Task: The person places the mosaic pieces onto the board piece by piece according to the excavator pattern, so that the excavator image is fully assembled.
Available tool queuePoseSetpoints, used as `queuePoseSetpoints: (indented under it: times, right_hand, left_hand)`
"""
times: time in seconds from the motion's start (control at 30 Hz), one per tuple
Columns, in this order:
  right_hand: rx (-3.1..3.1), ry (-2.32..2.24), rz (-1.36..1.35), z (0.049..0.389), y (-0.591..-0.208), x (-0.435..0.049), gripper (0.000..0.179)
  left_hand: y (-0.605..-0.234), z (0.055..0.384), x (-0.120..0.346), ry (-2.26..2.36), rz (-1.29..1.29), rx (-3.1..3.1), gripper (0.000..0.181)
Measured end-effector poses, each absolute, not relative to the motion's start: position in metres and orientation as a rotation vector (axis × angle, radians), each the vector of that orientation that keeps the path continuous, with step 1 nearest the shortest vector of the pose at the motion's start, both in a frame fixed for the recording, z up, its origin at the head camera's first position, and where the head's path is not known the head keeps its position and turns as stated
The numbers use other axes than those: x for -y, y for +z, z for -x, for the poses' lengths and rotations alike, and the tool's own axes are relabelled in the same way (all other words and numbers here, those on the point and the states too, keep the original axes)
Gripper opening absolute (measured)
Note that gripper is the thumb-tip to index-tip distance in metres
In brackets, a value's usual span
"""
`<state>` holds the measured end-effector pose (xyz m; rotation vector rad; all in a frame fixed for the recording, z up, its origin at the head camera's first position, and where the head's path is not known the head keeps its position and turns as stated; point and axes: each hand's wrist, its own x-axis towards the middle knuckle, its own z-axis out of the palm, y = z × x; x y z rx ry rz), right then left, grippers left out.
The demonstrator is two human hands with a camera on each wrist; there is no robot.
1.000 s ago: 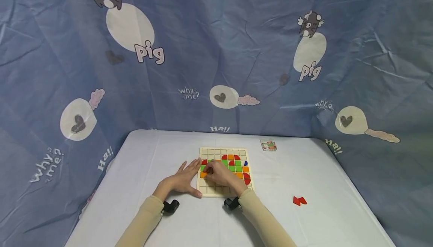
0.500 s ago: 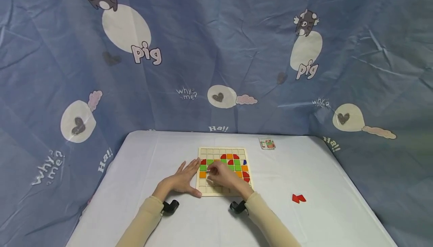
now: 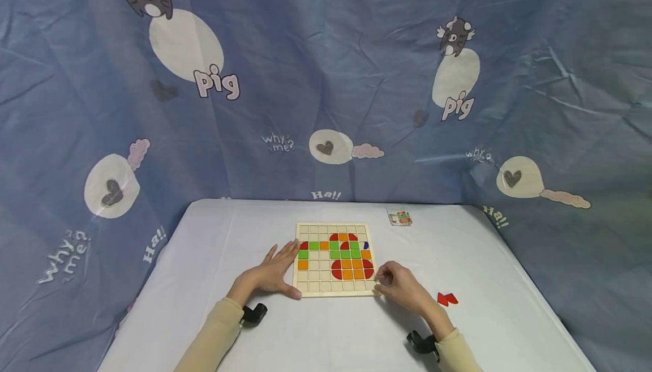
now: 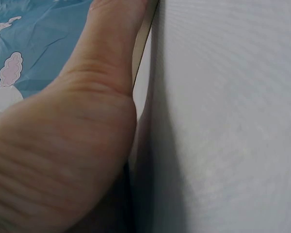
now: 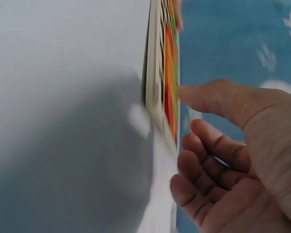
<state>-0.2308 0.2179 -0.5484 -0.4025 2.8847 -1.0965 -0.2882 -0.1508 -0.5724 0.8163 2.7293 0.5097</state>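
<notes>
My left hand (image 3: 272, 274) lies with spread fingers at the left edge of a wooden grid board (image 3: 314, 287), fingertips and thumb right at the rim. Its thumb side fills much of the left wrist view. Red, green and orange tiles fill part of the grid; one orange tile (image 3: 303, 264) sits at its left side, a small blue piece (image 3: 365, 245) near its right. Just off the board's lower right is my right hand (image 3: 402, 288). In the right wrist view its thumb (image 5: 208, 99) stands apart from loosely curled fingers, and nothing shows between them.
Two red pieces (image 3: 442, 299) lie on the white-covered table (image 3: 305, 338), to the right of my right hand. A small patterned card (image 3: 399, 217) rests beyond the board's far right corner. Patterned blue cloth (image 3: 285, 89) hangs behind the table.
My right hand has moved from over the left of the board to beyond its lower right corner, uncovering the middle tiles and bare squares. My left hand stays at the edge.
</notes>
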Motion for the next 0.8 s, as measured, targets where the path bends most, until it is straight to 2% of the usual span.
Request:
queuePoseSetpoints:
  times: [0.23, 0.37, 0.8]
  right_hand:
    - [-3.013, -1.029, 0.119, 0.205, -0.551, -0.292, 0.027]
    - [-3.028, -0.961, 0.006, 0.196, -0.549, -0.319, 0.031]
    - [-3.029, -0.876, -0.053, 0.197, -0.552, -0.338, 0.018]
  left_hand:
    - [-0.573, 0.288, 0.151, 0.500, -0.822, -2.735, 0.132]
    - [-0.572, 0.287, 0.151, 0.514, -0.825, -2.736, 0.131]
    - [-0.570, 0.286, 0.151, 0.519, -0.833, -2.724, 0.131]
